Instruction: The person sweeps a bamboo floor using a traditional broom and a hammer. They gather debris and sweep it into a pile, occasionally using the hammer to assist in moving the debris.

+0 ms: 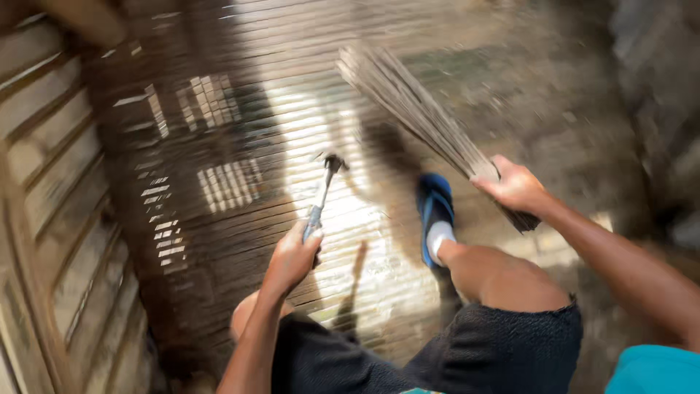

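A wooden wall [51,219] stands left of the slatted floor [240,109]. Above that floor, the left hand [292,257] grips a hammer [323,191] tightly. Right of the hammer, a blue sandal [435,211] rests on the floor; the right hand [516,186] is closed on a bundle of thin strips [415,109].

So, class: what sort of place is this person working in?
Probably a rustic workshop or hut: a woven slat floor, wooden slatted wall, with a hammer in the left hand and a bundle of strips in the right hand.
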Demonstrator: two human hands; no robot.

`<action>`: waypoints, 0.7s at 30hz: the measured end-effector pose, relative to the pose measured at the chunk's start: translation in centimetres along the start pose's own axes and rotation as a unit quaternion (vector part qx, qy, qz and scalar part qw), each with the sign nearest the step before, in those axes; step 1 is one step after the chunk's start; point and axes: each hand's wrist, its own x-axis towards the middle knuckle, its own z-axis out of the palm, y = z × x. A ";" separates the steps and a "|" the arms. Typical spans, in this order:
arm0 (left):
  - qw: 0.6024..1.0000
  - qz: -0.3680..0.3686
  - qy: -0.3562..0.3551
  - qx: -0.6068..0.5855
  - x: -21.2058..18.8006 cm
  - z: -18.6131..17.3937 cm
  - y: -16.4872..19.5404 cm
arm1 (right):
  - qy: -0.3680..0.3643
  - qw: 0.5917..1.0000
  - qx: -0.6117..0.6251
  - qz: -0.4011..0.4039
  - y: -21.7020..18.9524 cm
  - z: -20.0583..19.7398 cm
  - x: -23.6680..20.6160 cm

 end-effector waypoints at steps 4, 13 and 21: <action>0.987 0.028 -0.156 0.008 2.0 2.5 0.1 | 0.063 0.997 0.050 0.022 -0.2 -0.3 -11.4; 0.923 0.076 -0.308 0.218 2.7 8.6 -1.1 | 0.131 0.943 0.160 0.261 4.5 6.0 -23.2; 0.851 0.065 -0.420 0.310 5.0 19.0 -5.3 | 0.471 0.523 0.433 0.563 -0.8 32.5 -34.7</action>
